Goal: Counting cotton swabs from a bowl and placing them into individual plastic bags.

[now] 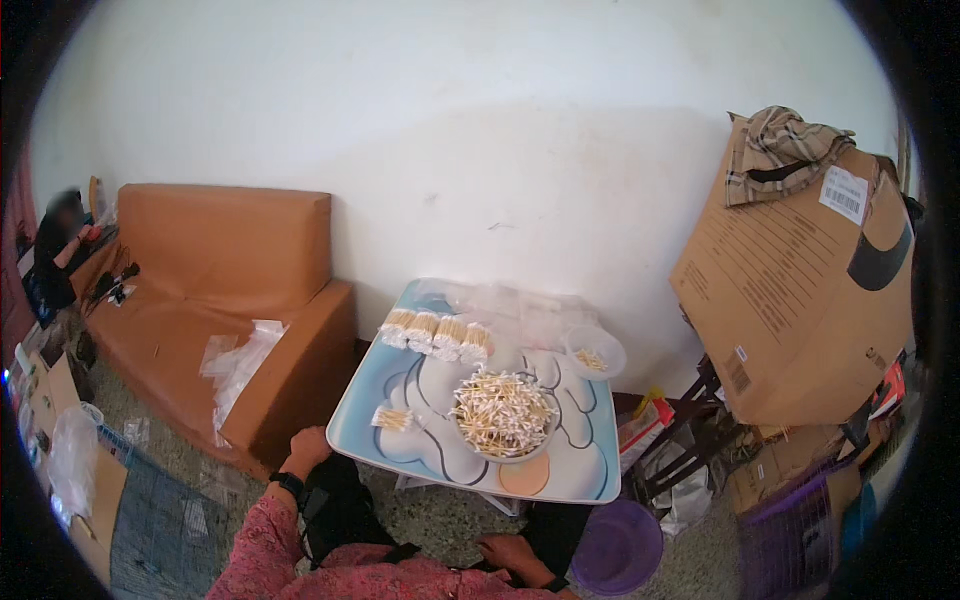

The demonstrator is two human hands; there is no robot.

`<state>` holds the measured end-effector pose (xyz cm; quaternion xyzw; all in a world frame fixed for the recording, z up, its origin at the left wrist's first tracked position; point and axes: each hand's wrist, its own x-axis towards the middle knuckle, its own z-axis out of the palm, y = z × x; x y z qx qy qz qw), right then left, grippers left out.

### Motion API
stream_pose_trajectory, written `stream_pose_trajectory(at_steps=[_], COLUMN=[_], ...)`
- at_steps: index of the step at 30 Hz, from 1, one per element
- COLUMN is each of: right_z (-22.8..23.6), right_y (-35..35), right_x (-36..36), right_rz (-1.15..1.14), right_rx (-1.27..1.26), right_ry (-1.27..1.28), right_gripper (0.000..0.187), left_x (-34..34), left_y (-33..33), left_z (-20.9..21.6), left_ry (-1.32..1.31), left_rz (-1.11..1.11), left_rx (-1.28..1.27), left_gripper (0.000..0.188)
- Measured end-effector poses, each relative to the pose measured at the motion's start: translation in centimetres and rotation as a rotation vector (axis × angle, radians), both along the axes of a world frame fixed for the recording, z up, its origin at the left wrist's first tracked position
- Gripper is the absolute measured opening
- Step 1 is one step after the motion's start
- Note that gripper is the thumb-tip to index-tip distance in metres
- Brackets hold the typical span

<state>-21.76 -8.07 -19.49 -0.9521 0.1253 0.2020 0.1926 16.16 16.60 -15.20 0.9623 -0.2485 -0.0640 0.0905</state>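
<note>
White-tipped, tan-stemmed: small swab bundle (392,418) flat on your blue-and-white table (352,420), four fuller bundles (436,336) behind it, then a loose, jumbled swab heap (503,408) filling the bowl (516,459). Your left hand (311,447) is curled by the near-left corner, small bundle to its right; your right hand (510,553), loosely bent, sits below the heap, nearer you; can't tell if either holds anything.

The heap of cotton swabs (502,410) hid most of its bowl (515,460). Whether the left hand (311,446) touched the table (350,420) (its fingers were too small to tell) was unclear. A second person's (52,255) head was blurred; the lower edge cut off the pink patterned sleeve (262,545).
</note>
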Motion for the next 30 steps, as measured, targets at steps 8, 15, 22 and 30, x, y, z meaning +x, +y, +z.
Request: stream_pose_trajectory(at_steps=[8,15,22,30], right_z=[-2.1,1.1,-0.7,0.7], right_y=[-0.6,0.2,-0.2,0.3], right_x=[-0.5,-0.2,-0.1,-0.1], right_rz=[0.01,-0.033,-0.024,-0.019], right_rx=[0.021,0.074,0.014,0.054], right_ry=[-0.105,-0.135,-0.057,-0.126], right_gripper=[0.031,0.031,0.031,0.031], left_x=[-0.8,0.6,0.3,-0.7], left_y=[-0.9,-0.6,-0.8,-0.4], left_z=[0.7,-1.1,-1.3,0.2], left_ry=[-0.025,0.027,-0.021,-0.018], left_rz=[0.043,0.015,0.06,0.064], left_rx=[0.005,0.03,0.017,0.01], left_gripper=[0.027,0.026,0.026,0.029])
